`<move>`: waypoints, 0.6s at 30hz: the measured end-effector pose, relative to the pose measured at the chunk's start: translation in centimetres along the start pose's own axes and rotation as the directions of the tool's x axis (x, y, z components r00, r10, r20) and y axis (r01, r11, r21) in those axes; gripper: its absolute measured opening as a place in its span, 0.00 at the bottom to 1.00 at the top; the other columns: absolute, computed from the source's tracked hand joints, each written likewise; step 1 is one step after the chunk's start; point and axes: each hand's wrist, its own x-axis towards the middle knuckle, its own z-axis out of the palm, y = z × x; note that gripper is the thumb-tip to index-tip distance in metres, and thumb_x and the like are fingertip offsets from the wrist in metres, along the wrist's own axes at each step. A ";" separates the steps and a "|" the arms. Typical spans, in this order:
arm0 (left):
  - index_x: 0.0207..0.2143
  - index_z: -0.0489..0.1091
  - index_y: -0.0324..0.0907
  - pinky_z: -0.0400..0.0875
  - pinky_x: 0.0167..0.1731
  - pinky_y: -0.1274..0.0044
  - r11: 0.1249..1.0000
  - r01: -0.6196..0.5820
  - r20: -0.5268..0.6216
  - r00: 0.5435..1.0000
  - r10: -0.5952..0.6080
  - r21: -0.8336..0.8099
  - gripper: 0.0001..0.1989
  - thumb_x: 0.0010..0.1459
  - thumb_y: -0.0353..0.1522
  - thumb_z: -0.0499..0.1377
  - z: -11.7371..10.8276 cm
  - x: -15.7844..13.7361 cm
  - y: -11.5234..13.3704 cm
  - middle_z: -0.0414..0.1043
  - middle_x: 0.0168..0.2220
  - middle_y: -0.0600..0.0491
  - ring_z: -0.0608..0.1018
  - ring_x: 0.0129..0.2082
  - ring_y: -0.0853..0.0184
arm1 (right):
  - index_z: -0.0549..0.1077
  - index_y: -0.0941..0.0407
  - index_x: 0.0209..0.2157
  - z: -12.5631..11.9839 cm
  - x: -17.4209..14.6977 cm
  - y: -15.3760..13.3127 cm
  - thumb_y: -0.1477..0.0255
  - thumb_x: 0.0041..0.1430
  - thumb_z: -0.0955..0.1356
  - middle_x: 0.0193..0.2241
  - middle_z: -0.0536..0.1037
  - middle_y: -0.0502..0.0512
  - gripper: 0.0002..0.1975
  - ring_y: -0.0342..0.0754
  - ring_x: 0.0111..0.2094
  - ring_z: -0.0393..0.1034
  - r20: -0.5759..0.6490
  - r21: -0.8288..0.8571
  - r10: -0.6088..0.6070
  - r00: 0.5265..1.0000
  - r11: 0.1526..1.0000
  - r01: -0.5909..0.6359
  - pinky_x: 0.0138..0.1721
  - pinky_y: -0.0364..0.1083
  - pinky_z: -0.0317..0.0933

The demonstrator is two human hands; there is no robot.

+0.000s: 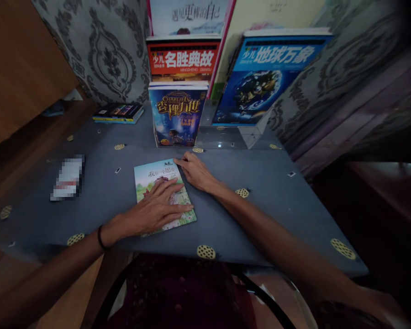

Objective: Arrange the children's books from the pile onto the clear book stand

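Note:
A thin picture book [144, 178] with a light blue and green illustrated cover lies closed on the cloth-covered table [102, 214]. My left hand [159, 205] rests flat across the cover, fingers spread, hiding the middle of its picture. A dark band circles that wrist. At the book's upper right corner, my right hand [195, 171] has its fingers curled in and pinches the corner edge. Just beyond the book stands a blue book with gold lettering [178, 116], upright in a clear stand [251, 135].
Behind it rise a red-topped book [183, 59] and, to the right, a blue book with a globe [267, 80]. Several books lie stacked [118, 112] at the back left. A blurred-out white object [68, 178] is on the left. Patterned curtains [113, 50] hang behind.

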 end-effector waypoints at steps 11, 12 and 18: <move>0.65 0.62 0.45 0.58 0.66 0.57 0.910 0.411 -0.157 0.904 -0.398 0.057 0.26 0.73 0.43 0.39 -0.5 -1.9 -12.3 0.61 0.66 0.43 0.63 0.67 0.54 | 0.76 0.59 0.50 -1.1 -0.5 -4.5 0.71 0.71 0.62 0.45 0.73 0.63 0.14 0.56 0.46 0.65 -0.054 -0.053 -0.104 0.993 0.993 0.101 0.47 0.53 0.62; 0.65 0.61 0.44 0.56 0.66 0.57 0.910 0.409 -0.143 0.906 -0.397 0.065 0.27 0.73 0.43 0.39 -0.6 -2.0 -12.5 0.60 0.66 0.43 0.61 0.68 0.54 | 0.76 0.59 0.49 -0.9 -0.3 -5.5 0.71 0.71 0.62 0.45 0.74 0.63 0.14 0.55 0.47 0.65 -0.042 -0.041 -0.181 0.983 0.983 0.180 0.48 0.54 0.62; 0.66 0.59 0.41 0.54 0.67 0.58 0.911 0.408 -0.119 0.909 -0.399 0.062 0.28 0.73 0.43 0.38 -0.7 -2.0 -12.1 0.58 0.68 0.40 0.58 0.69 0.54 | 0.74 0.59 0.51 0.7 1.0 -10.2 0.72 0.72 0.61 0.50 0.74 0.62 0.13 0.54 0.50 0.65 0.136 0.014 -0.446 0.885 0.894 0.448 0.54 0.56 0.60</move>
